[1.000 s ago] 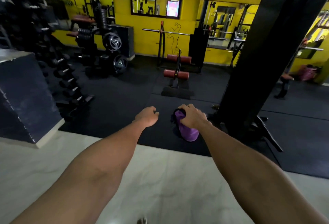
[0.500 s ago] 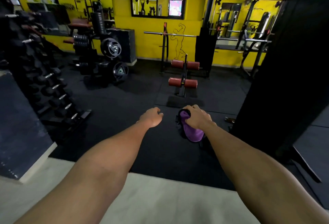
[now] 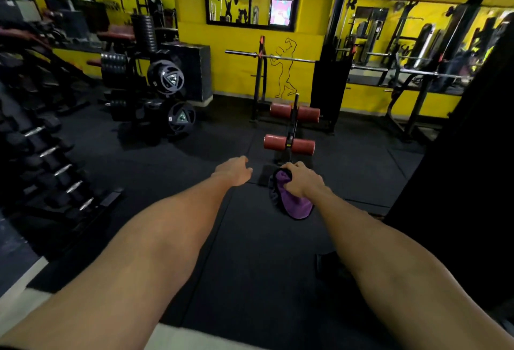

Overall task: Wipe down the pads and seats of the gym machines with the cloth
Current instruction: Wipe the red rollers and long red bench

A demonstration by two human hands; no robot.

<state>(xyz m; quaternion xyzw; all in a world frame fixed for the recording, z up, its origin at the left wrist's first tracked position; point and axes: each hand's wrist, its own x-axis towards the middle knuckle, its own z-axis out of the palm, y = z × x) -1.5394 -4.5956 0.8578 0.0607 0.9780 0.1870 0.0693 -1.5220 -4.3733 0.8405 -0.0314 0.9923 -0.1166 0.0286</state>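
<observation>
Walking forward has brought the bench with red roller pads [image 3: 289, 145] closer, at twelve o'clock. The pale tiled floor has dropped almost out of view at six o'clock, and the black column [image 3: 459, 155] has slid to the frame edge at three o'clock.

Both bare arms reach ahead over the dark rubber flooring [image 3: 250, 266]. The right hand [image 3: 301, 180] has its fingers curled round a bunched purple cloth [image 3: 297, 205], which hangs below the fist, clear of any surface. The left hand [image 3: 235, 171] is just beside it at eleven o'clock, with fingers loosely curled and holding nothing.

A dumbbell rack [image 3: 47, 160] lines the nine o'clock side, and weight plates [image 3: 166, 78] stand at ten o'clock.

No pad is being wiped yet; this looks like the approach to the bench. To do it well, the cloth would best be shaken out flatter so more of it meets the padding. The free hand could steady each roller, since rollers of this kind probably turn under pressure. Wiping right round each one, not only the top, would cover it all.
</observation>
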